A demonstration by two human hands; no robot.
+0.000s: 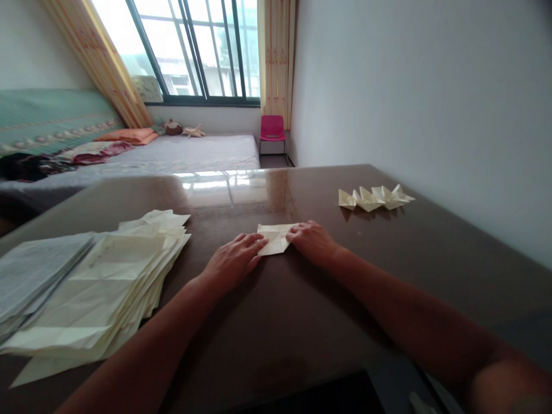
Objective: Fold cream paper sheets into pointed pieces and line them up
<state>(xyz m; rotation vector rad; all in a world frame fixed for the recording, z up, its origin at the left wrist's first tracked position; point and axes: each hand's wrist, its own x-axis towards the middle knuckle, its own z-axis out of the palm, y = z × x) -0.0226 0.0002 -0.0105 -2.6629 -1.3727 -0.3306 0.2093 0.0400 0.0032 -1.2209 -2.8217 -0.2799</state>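
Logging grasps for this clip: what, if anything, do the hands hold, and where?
Neither grips anything. The left hand and right hand press the folded paper flat on the table by its left and right edges.

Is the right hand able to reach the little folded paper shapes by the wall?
Probably yes. The right hand rests on the small cream folded paper, and bare brown tabletop lies between it and the row of cream folded paper shapes; nothing blocks the way.

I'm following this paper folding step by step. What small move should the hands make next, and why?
Probably run the left hand fingertips along the folded paper to sharpen its crease: both hands, the right hand too, already press it flat on the table.
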